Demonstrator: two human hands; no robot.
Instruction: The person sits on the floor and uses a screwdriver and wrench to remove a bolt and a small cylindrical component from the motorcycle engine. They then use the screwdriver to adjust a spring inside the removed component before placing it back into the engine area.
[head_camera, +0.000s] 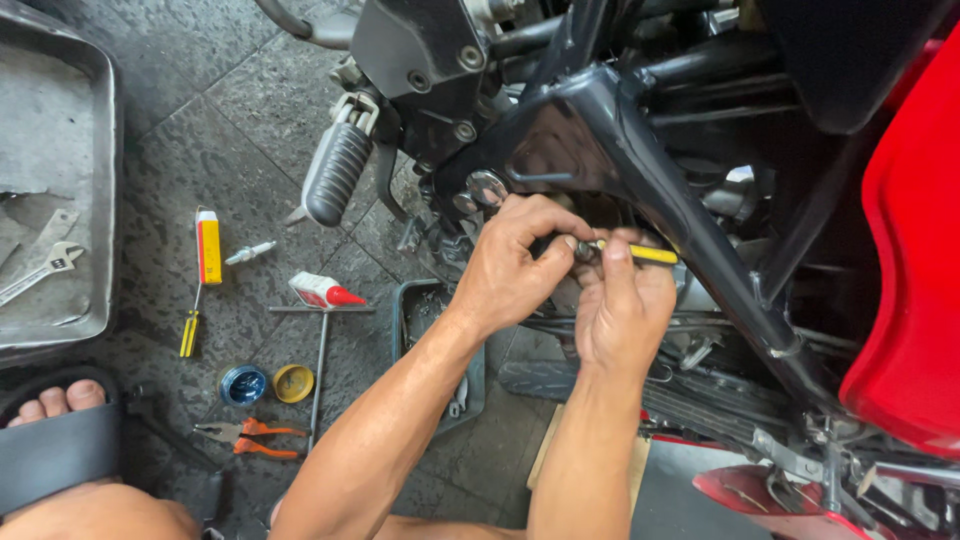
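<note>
Both my hands work at the side of a motorcycle, under its black frame tube (640, 150). My right hand (622, 305) grips a screwdriver with a yellow and black handle (648, 254), held roughly level and pointing left. My left hand (510, 265) pinches the screwdriver's metal tip end with thumb and fingers, close to a round silver cap (487, 187) on the engine. What the tip touches is hidden by my fingers. A ribbed black footpeg (336, 170) sticks out to the left of my hands.
On the tiled floor lie a small yellow screwdriver (189, 332), a yellow and white tube box (208, 246), a spark plug (250, 252), a red-capped tube (322, 291), a T-handle wrench (320, 360), orange pliers (250, 438), two small tins (243, 385). A metal tray (100, 180) holds an adjustable wrench (45, 265). Red bodywork (915, 250) stands right.
</note>
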